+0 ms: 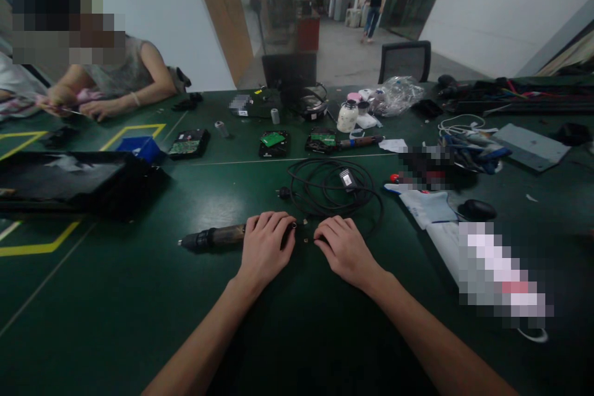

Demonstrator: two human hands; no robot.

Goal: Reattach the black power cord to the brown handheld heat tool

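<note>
An electric screwdriver (pixel 218 236) lies on the green table, its tip pointing left. My left hand (pixel 266 241) is closed over its rear end, and a small ring-like end shows by the thumb. My right hand (pixel 344 250) is a short way to the right, fingers curled and pressed to the thumb; whatever they may hold is hidden. Between the hands, tiny pale bits (pixel 305 240) lie on the table. Just beyond, a coiled black cable (pixel 334 198) with a plug and a white-labelled block rests.
Hard drives with green boards (pixel 273 143) and a second screwdriver (pixel 362 142) lie farther back. To the left stand a black tray-like case (pixel 69 179) and a blue bin (pixel 139 147). Gloves (pixel 429 205) and a mouse (pixel 477 210) are at right. Another person (pixel 125 74) works at far left.
</note>
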